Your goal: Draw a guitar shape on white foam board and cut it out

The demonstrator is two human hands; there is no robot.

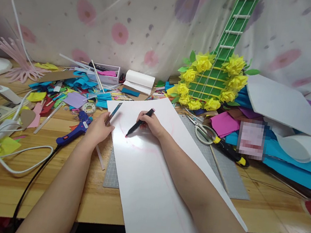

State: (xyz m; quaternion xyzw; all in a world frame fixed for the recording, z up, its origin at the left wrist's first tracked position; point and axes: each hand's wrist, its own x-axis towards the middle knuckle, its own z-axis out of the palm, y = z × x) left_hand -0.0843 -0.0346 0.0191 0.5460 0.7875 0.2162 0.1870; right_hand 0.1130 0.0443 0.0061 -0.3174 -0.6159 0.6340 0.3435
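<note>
My right hand is closed round a black marker pen, its tip on a large white board. Faint pink lines run across this board, some of them near the tip and others down its lower part. At the board's left edge, my left hand has its fingers closed on a thin, dark, shiny strip that looks like a ruler; its lower end is hidden by the hand. Under the board lies a grey cutting mat.
Left of my left hand lies a blue glue gun, with white cables further left. Scissors and a black-and-yellow cutter lie right of the board. Behind stands a green guitar shape with yellow paper flowers. Coloured paper scraps crowd the back.
</note>
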